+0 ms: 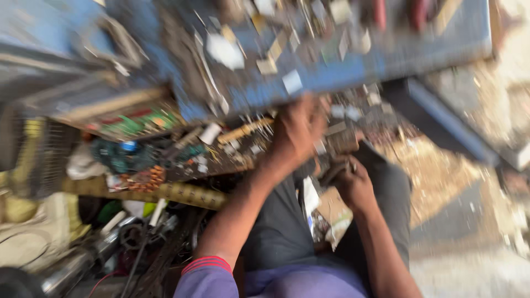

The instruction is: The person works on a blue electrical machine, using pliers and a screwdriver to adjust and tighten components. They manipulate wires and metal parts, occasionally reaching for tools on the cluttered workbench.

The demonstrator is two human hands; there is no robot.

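While blur hides both fingers' state, left hand at cluttered shelf, right hand by dark part

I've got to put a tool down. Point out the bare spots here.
The clearest patch is the sandy floor right of the right hand, below the blue bench. The bench top is littered with scraps. The shelf by the left hand and the pile of parts at lower left are packed. The picture is blurred.
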